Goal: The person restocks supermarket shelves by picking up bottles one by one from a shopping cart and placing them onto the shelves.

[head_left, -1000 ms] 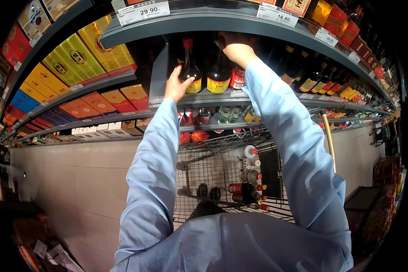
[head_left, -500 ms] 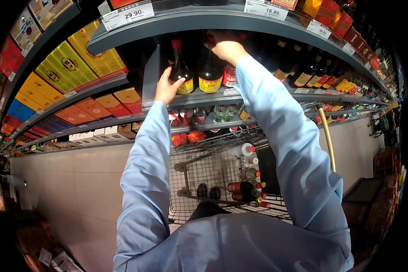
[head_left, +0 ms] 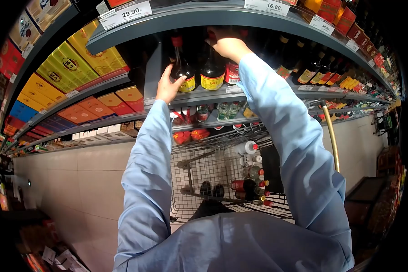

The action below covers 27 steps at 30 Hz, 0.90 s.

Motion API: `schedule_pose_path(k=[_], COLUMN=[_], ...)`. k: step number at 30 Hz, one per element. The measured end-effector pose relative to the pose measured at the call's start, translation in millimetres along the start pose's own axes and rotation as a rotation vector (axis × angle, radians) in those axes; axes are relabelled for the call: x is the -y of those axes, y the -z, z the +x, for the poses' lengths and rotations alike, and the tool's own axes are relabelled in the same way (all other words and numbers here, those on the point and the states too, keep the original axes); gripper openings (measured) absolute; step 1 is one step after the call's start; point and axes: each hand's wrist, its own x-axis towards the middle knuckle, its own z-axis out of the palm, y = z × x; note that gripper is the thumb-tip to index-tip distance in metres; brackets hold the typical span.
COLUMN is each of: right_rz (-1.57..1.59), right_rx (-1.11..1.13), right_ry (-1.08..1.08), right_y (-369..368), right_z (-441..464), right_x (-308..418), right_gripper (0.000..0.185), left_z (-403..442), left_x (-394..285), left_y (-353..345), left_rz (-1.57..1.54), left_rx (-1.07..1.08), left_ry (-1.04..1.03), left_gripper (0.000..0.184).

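Two dark glass bottles with yellow labels stand side by side on a shelf beneath an overhanging one. My left hand (head_left: 168, 85) is at the side of the left bottle (head_left: 186, 72), which has a red cap; its thumb lies across the front and its fingers are around the left side. The neck of the other bottle (head_left: 212, 72) is in my right hand (head_left: 229, 44), whose fingers are wrapped near the top and partly lost in shadow. Just right of it is a bottle with a red label (head_left: 232, 72).
Below me stands a wire shopping cart (head_left: 199, 161) with several bottles (head_left: 247, 184) along its right side. Yellow boxes (head_left: 70, 63) fill the shelves at left. More dark bottles (head_left: 310, 72) stand to the right. The upper shelf edge (head_left: 190, 22) overhangs my hands.
The view has shifted slightly. Both hands keep the same places at the two bottles, and the gap between the bottles looks a little wider.
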Motion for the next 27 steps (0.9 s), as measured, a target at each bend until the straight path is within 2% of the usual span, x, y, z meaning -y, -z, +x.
schedule_pose_path(k=[5, 8, 11, 14, 18, 27], right_rz=[-0.014, 0.007, 0.068, 0.109, 0.181, 0.168], right_rx=[-0.104, -0.067, -0.128, -0.174, -0.118, -0.142], right_ry=[0.043, 0.002, 0.049, 0.048, -0.018, -0.003], right_y=[-2.7, 0.2, -15.7, -15.8, -6.9, -12.1], right_z=[-4.7, -6.8, -12.7, -18.8, -21.0, -20.9], right_x=[0.9, 4.2, -5.9, -3.5, 4.1, 0.8], right_gripper=[0.043, 0.046, 0.061, 0.065, 0.058, 0.054], left_z=[-2.8, -5.1, -1.7, -1.8, -8.4, -4.9], left_x=[-6.8, -15.3, -5.9, -9.9, -24.8, -25.1], left_y=[2.2, 4.6, 1.3, 3.4, 4.1, 8.9], left_rz=[0.011, 0.022, 0.182, 0.082, 0.061, 0.220], left_rx=[0.010, 0.018, -0.044, 0.004, 0.015, -0.005], left_ry=[0.018, 0.019, -0.110, -0.060, 0.030, -0.042], left_gripper=[0.070, 0.069, 0.068, 0.068, 0.069, 0.069])
